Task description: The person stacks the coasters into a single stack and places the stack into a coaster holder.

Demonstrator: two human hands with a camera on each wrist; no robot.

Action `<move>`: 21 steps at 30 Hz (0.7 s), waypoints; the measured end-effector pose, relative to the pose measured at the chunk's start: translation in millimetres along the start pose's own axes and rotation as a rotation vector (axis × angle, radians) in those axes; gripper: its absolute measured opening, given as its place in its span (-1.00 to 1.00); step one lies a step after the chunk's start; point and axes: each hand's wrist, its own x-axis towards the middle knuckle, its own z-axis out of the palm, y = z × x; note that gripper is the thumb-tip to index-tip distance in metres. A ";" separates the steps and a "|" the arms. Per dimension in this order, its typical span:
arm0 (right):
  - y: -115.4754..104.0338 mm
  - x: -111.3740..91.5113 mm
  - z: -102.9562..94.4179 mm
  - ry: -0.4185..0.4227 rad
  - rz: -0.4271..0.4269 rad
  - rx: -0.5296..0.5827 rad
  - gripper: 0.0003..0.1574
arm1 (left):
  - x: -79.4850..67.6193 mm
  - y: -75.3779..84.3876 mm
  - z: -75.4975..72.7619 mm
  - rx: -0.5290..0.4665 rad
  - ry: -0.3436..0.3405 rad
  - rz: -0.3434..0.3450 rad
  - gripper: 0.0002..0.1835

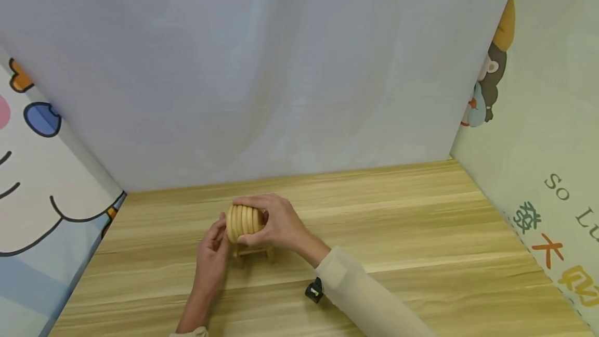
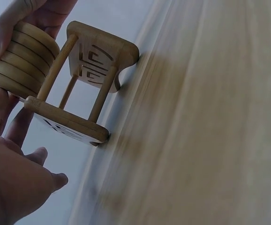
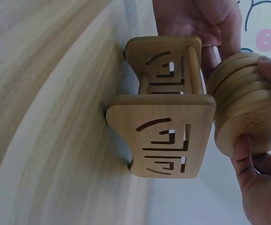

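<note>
A stack of several round wooden coasters point(image 1: 241, 222) is turned on its side, flat faces pointing left and right. My right hand point(image 1: 283, 225) grips it across the edges, thumb below and fingers above. At its left end, my left hand point(image 1: 212, 254) touches the outer coaster with its fingertips, the other fingers loosely bent in the left wrist view. A wooden coaster stand point(image 3: 159, 136) with cut-out side panels and round bars is upright on the table just beneath the stack. The bars point(image 2: 58, 68) of the stand show close beside the coasters in the left wrist view.
The wood-grain table point(image 1: 374, 217) runs back to a pale grey cloth point(image 1: 281, 77). Printed panels with cartoon figures stand along the left point(image 1: 42, 181) and right point(image 1: 538, 134) sides. A small black device point(image 1: 314, 291) shows beside the right sleeve.
</note>
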 end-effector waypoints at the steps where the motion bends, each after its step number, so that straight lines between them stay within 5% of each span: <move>1: 0.5 0.4 0.4 -0.001 -0.004 -0.008 -0.09 | 0.1 -0.2 0.1 0.002 -0.006 -0.004 -0.62; 14: 6.3 2.0 4.1 -0.019 -0.015 -0.047 -0.09 | -0.1 -3.0 -1.7 0.030 -0.058 -0.091 -0.59; 21: 4.5 2.2 5.3 -0.029 0.000 -0.036 -0.08 | -0.7 -4.3 -3.3 -0.055 -0.069 -0.045 -0.59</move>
